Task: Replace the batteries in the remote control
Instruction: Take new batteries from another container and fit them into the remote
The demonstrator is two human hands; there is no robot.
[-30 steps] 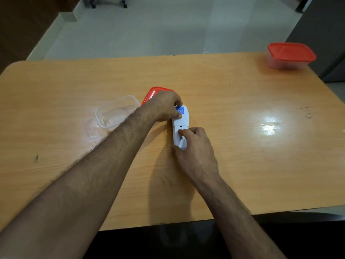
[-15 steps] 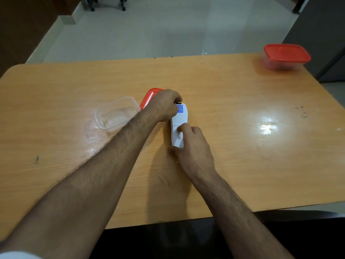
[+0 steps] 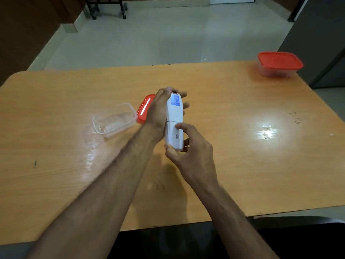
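Lifted off the table [image 3: 233, 165] since a second ago, the white remote control [image 3: 174, 120] is gripped at its far end by the left hand [image 3: 158, 109]; its long axis runs away from the body, its near end pinched by the right hand [image 3: 190, 148].

- Left hand [image 3: 158, 109] grips the far half of the remote [image 3: 174, 120], fingers wrapped round its underside, forearm bare.
- Right hand [image 3: 192, 146] holds the remote's near end, thumb below, index finger curled onto its back.
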